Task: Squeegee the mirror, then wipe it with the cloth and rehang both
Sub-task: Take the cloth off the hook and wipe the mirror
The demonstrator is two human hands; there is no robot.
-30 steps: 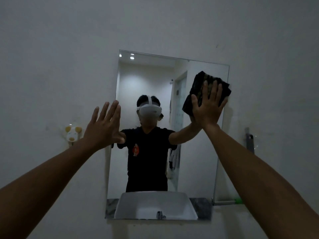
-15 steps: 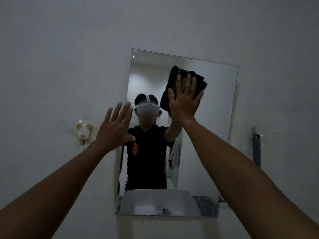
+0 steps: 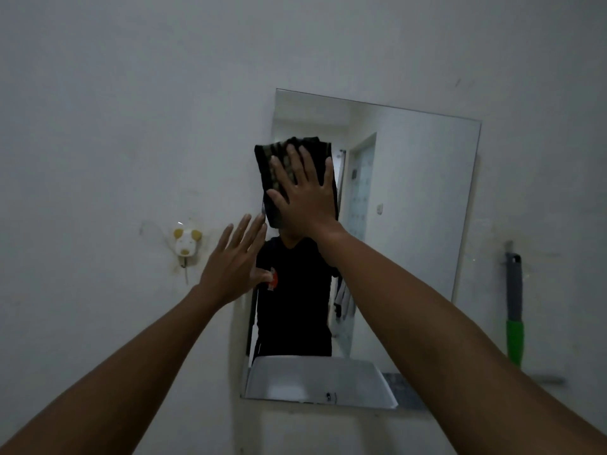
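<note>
arms come up from the bottom corners toward the wall, both bare. left hand (image 3: 235, 257) is flat and spread, fingers apart, holding nothing; it sits at the left edge of the mirror (image 3: 410, 205), partly on the wall, looks like a brace. can't tell if the palm actually touches.

right hand (image 3: 303, 192) is spread flat too, pressing the cloth (image 3: 279, 159) against the glass rather than gripping it. cloth is dark, folded, sitting in the upper left part of the mirror, overlapping its left edge.

squeegee (image 3: 514, 307) hangs upright on the wall to the right of the mirror, grey shaft with green grip, nobody touching it. a small animal-shaped hook (image 3: 186, 242) on the wall left of the mirror is bare, likely the cloth's spot.

status, my read: squeegee pass done and that tool already rehung. cloth wipe is underway, working the top left. no streaks or wet patches visible in this light, so coverage can't be judged. lower half and right side probably left. after that only hanging the cloth remains.
</note>
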